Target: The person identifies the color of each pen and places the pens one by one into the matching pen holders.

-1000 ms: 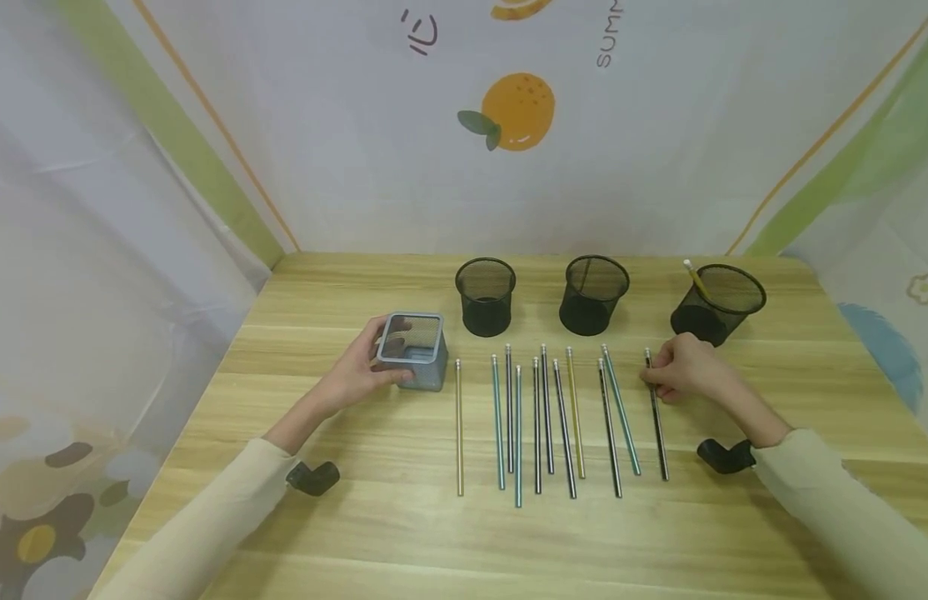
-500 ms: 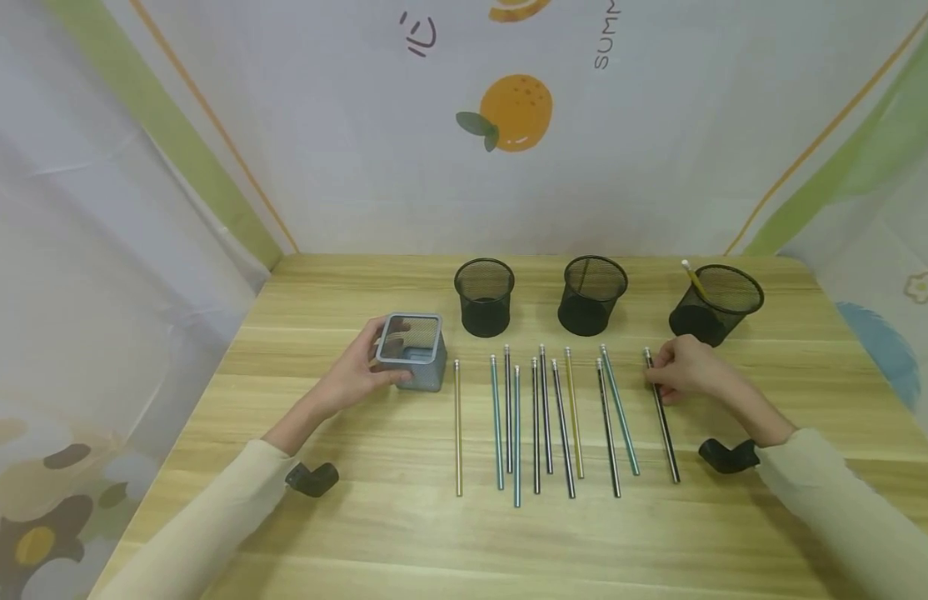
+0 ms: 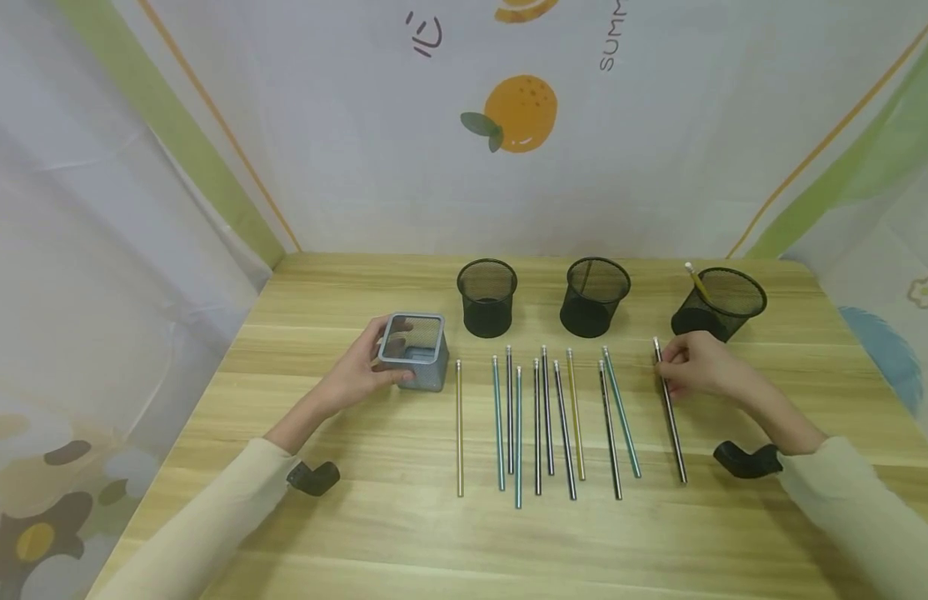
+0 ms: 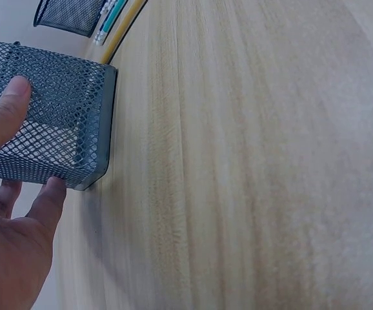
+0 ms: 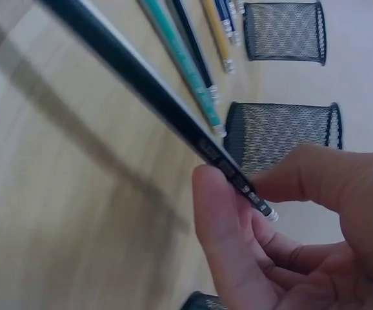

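Note:
My left hand (image 3: pixel 351 375) grips a grey square mesh pen holder (image 3: pixel 432 372) from its left side, thumb at the front and fingers behind. In the left wrist view, thumb and fingertips press against the holder's mesh walls (image 4: pixel 51 90). My right hand (image 3: pixel 704 364) pinches a black pencil (image 3: pixel 675 437) close to its white eraser end. The right wrist view shows this black pencil (image 5: pixel 154 97) slanting between thumb and fingers, its shadow on the wood apart from it. Left of that hand lie several pencils side by side, among them a teal pencil (image 3: pixel 621 412) and a black pencil (image 3: pixel 611 433).
Three round black mesh cups stand along the back: a left cup (image 3: pixel 487 318), a middle cup (image 3: pixel 586 318) with a pencil inside, and a right cup (image 3: pixel 696 321) with a yellow pencil (image 3: pixel 699 283). A yellow pencil (image 3: pixel 460 433) lies just right of the grey holder. Printed cloth (image 3: pixel 359 167) hangs behind.
My right hand has shifted slightly right, and the black pencil in it has moved right, its eraser end rising from the table. The left hand and the pen holder have stayed in place.

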{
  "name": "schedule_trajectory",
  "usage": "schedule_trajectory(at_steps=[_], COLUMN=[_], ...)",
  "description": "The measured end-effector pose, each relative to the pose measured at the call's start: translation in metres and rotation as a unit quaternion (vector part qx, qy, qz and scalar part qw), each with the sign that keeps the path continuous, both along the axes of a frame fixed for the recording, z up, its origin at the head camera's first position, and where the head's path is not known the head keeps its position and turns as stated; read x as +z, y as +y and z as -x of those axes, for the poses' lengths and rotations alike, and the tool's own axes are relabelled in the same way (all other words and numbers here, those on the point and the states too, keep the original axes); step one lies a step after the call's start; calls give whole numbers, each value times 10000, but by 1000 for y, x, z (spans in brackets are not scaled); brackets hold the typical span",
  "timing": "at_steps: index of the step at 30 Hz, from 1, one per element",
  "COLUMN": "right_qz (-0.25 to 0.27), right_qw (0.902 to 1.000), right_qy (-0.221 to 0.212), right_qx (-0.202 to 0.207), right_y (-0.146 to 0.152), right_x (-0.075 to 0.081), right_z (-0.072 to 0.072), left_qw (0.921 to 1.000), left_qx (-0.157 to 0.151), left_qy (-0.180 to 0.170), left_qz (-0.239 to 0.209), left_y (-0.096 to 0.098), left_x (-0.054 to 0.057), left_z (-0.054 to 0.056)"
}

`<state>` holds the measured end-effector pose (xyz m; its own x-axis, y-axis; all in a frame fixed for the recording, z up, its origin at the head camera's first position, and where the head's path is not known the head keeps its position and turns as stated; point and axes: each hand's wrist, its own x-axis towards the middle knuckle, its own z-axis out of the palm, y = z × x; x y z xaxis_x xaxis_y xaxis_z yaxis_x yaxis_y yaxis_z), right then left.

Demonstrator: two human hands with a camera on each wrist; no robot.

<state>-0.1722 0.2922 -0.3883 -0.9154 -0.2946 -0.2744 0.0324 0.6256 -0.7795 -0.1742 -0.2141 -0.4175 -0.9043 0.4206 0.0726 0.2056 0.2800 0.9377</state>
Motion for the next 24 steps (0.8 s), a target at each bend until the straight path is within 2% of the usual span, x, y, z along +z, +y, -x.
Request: schedule_trajectory(at_steps=[8, 24], right_qz=[43, 91], right_qw=[9993, 9964], right_qy=[306, 839], right_qx=[187, -31], right_y=[1, -2], right_x=[14, 32], right_z=[-3, -3], left_qw=[10000, 10000], left_qx=[-31, 11], left_qy=[-4, -7], left_qz=[43, 48], left_y=[-1, 0], left_x=[-1, 0], left_z=[1, 0])
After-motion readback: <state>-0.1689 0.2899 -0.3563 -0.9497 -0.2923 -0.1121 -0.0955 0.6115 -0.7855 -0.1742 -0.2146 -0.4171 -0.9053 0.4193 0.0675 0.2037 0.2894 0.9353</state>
